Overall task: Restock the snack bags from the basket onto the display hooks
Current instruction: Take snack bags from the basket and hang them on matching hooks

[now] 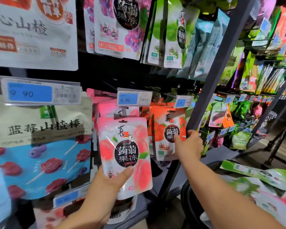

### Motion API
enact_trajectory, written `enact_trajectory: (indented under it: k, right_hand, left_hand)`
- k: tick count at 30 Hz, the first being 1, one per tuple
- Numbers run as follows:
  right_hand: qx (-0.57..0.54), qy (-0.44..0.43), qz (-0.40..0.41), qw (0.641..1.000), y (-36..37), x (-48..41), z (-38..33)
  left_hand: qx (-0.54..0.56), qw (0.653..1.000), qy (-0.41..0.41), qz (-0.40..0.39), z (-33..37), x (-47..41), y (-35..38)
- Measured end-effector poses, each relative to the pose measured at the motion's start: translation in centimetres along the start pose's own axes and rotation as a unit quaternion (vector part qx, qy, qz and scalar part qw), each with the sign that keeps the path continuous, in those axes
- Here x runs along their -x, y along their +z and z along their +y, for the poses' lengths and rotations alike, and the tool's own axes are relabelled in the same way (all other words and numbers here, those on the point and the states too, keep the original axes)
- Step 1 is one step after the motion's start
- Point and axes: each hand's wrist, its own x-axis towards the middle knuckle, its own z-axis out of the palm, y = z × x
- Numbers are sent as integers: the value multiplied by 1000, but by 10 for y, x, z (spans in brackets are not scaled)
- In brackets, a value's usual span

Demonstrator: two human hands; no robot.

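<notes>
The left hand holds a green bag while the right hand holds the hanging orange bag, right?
No: the head view shows the left hand holding a pink peach bag, not green. The right hand does hold the hanging orange bag.

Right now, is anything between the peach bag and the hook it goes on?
Yes: the blue price tag sits right above the peach bag in the left hand, in front of the hanging bags. The hook is hidden behind it.

The left hand point(111, 182), near and raised, grips the peach bag point(124, 138) from below, thumb across its front. The right arm reaches farther, with the right hand point(188, 146) resting its thumb on the strawberry bag point(162, 129), fingers seemingly curled.
</notes>
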Motion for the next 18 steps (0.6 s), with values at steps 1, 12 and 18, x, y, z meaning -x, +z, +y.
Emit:
enact_trajectory:
  k: [1,12,18]
  right_hand:
    - [-8,-48,2,999,-5,8,-7]
    - [-305,-13,-416,856,-1,84,-32]
    - [-369,3,-391,843,4,83,-36]
  left_hand:
    - [3,1000,-2,10,-2,-1,0]
    - [-44,997,53,21,0,-1,7]
    - [-83,994,65,35,3,-11,7]
